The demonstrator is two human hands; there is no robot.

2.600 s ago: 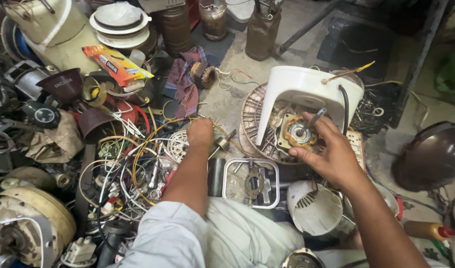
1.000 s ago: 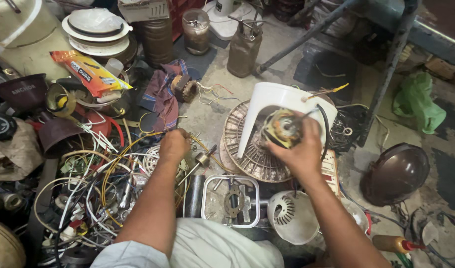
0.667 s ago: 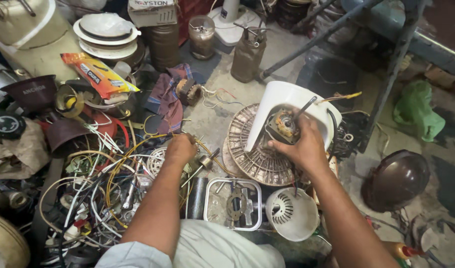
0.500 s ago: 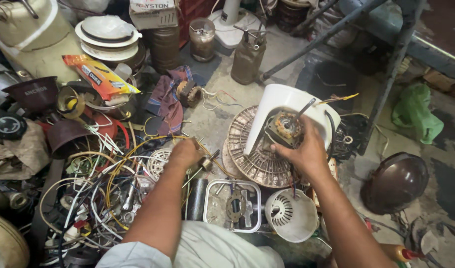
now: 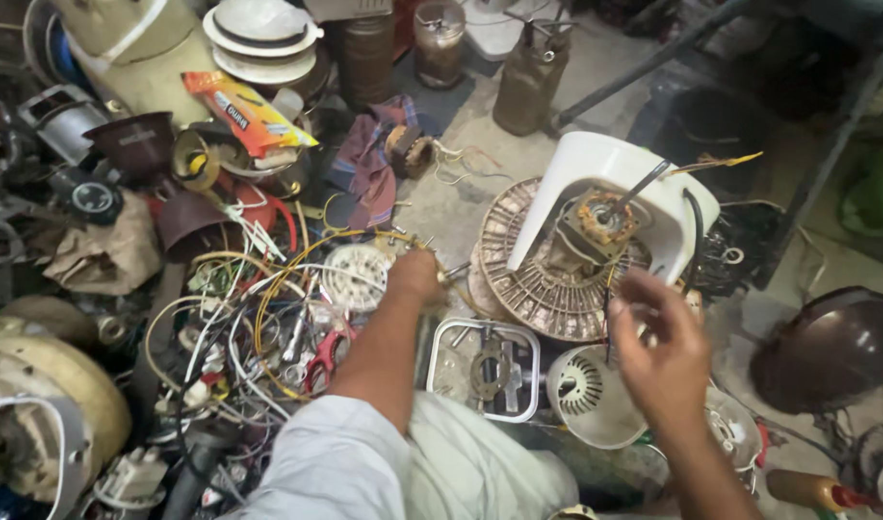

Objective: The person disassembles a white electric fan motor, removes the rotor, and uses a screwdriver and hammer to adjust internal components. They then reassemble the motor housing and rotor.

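hands over fan motor work on the floor

wires (image 5: 259, 308) lie in a tangled heap at the left, yellow, white and red, with red-handled pliers (image 5: 321, 358) among them. just right of the heap, the left hand (image 5: 415, 276) reaches down beside a round white grille (image 5: 357, 276). it is curled shut, and a small metal tip shows at its right edge, so it seems to pinch a tool or part; what exactly, i cannot tell. a white square frame (image 5: 485, 369) lies below it on the floor (image 5: 470, 197).

further right, the motor (image 5: 596, 223) sits in a white housing (image 5: 615, 178), tilted over a ribbed round disc (image 5: 538, 284), its shaft pointing up and right. a black lead hangs from the motor toward the right hand (image 5: 665, 349).

that hand is raised near the motor, blurred, fingers loosely spread and half open. it touches nothing that i can see, though the lead runs close by its fingers.

to do this well, i judge the left hand should take a firm, low grip on the small piece so it is not lost in the wires, and the right hand should steady the housing before anything goes near the shaft. loose leads are best kept away from the windings.
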